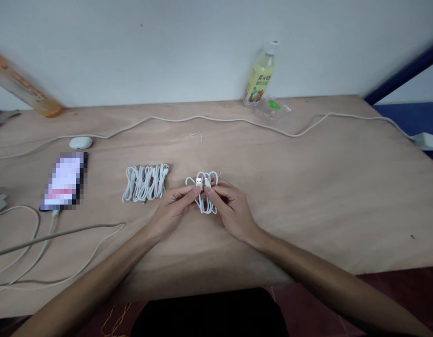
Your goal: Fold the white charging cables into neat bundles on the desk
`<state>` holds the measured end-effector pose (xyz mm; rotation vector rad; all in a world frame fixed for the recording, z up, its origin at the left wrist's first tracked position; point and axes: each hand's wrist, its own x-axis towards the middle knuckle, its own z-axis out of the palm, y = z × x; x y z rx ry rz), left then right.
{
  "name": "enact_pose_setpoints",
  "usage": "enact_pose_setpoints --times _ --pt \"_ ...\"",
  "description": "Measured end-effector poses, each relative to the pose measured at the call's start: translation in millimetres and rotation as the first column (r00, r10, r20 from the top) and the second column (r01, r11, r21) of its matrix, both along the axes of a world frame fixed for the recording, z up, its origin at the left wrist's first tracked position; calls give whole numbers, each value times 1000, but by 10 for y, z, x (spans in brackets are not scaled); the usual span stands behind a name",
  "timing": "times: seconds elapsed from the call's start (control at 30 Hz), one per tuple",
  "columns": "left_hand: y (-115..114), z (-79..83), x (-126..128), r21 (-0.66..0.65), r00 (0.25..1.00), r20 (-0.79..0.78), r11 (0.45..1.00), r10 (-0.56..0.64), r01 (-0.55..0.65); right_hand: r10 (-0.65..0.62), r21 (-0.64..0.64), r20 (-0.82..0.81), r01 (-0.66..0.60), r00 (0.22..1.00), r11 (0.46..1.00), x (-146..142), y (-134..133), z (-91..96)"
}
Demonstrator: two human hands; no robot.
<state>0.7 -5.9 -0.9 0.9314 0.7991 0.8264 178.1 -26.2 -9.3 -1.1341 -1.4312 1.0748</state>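
A coiled white USB cable (204,192) lies near the middle of the wooden table (307,187). My left hand (174,208) and my right hand (230,208) both pinch it, fingertips meeting at its two plugs. To the left of my left hand rests a bundle of coiled white cables (145,183), untouched.
A phone (64,181) lies at the left with a charging cable plugged in. A white earbud case (80,142) sits behind it. A long white cord (237,120) runs across the back. A drink bottle (260,75) stands by the wall beside a clear wrapper (272,108).
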Motion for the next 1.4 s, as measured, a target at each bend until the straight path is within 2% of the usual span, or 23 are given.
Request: enact_pose_setpoints --times 0.47,0.97,1.4 --pt "-11 -5 1 -5 999 -18 1000 27 -27 8 -25 -11 -9 1000 1000 12 -11 11" --pt "-1 -36 -6 90 998 -62 996 10 -4 17 -19 -37 -18 999 1000 18 -8 -3" --pt "2 -66 -16 104 998 -71 995 1 7 29 -1 -41 -29 999 1000 19 -5 -13"
